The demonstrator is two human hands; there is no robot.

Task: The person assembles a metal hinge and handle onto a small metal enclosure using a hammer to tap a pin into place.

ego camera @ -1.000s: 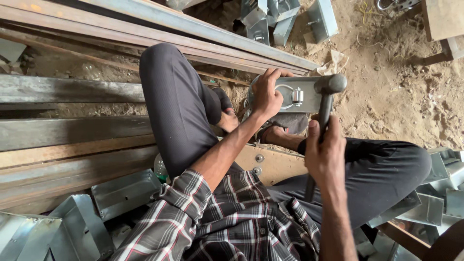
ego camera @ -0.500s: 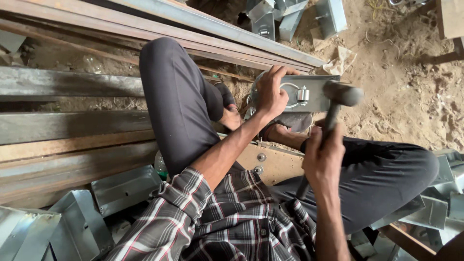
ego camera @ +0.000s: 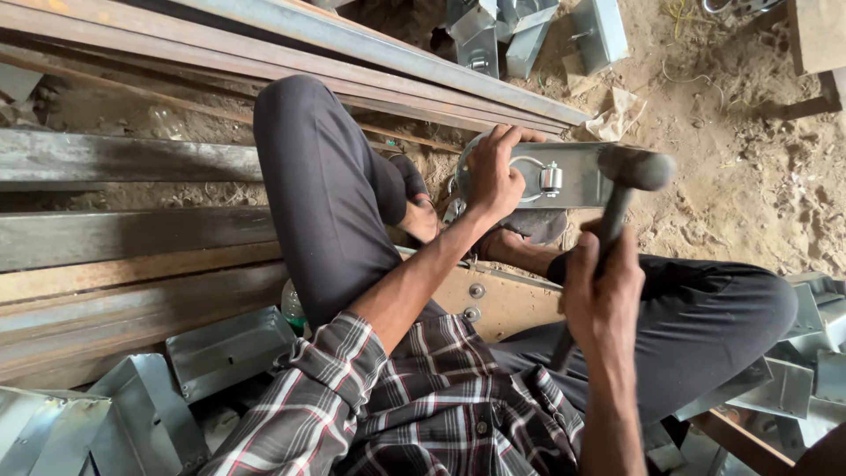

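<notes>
Gripping a dark-headed hammer (ego camera: 617,189) in our closed right hand (ego camera: 602,286), head raised over the grey galvanised sheet-metal bracket (ego camera: 564,174), our left hand (ego camera: 492,172) clamps it. Its metal ring looks seated; hammering seems unfinished. Similar brackets (ego camera: 529,31) lie beyond.

Open sand (ego camera: 740,176) beyond steel bracket (ego camera: 573,172)

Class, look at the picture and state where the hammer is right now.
In the head view, the hammer is right of centre, gripped by the right hand, its head beside the metal bracket that the left hand steadies.
</notes>
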